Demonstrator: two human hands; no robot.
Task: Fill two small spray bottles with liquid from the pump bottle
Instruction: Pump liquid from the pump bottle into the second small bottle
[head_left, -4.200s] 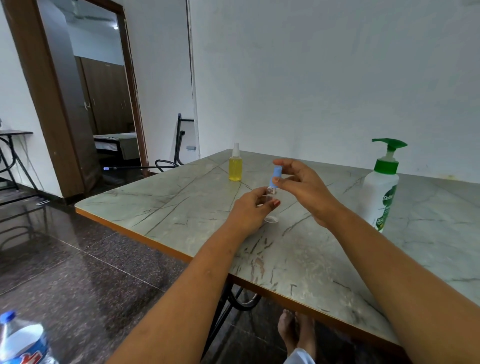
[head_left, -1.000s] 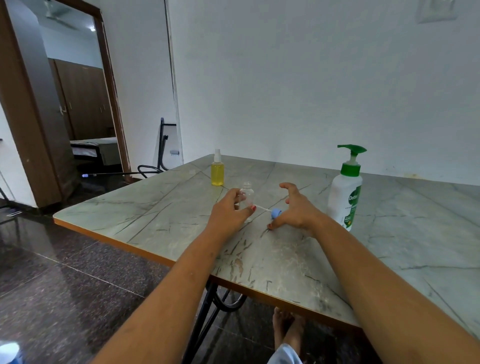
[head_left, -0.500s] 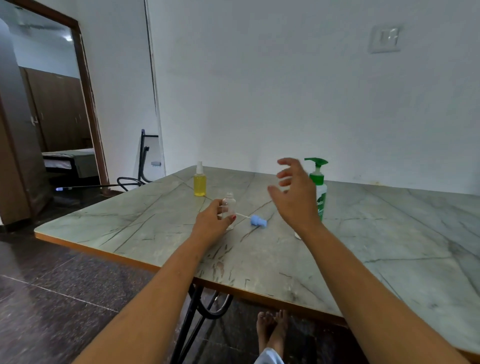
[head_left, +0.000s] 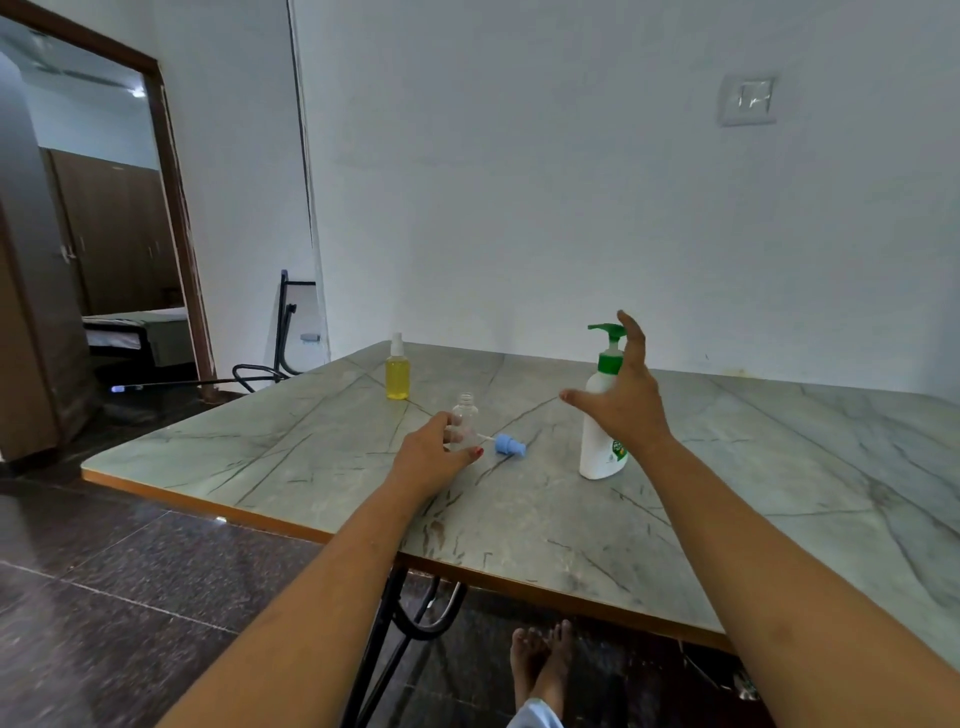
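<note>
The left hand is curled round the lower body of the clear spray bottle, holding it upright on the table, neck uncapped and nothing visible inside. The right hand is spread wide and holds nothing. It hovers in front of the pump bottle, fingertips level with the green pump head; whether it touches the bottle I cannot tell. The blue spray head lies on its side between the two bottles, its thin dip tube pointing at the left hand. A yellow spray bottle, capped and full, stands near the table's far left corner, well apart.

The likely next step is bringing spout and open neck together. The neck is narrow, so a spout slightly off-centre would send liquid down the outside and onto the table. The empty bottle looks light, and a hard press on the pump could knock it over if the grip loosens
</note>
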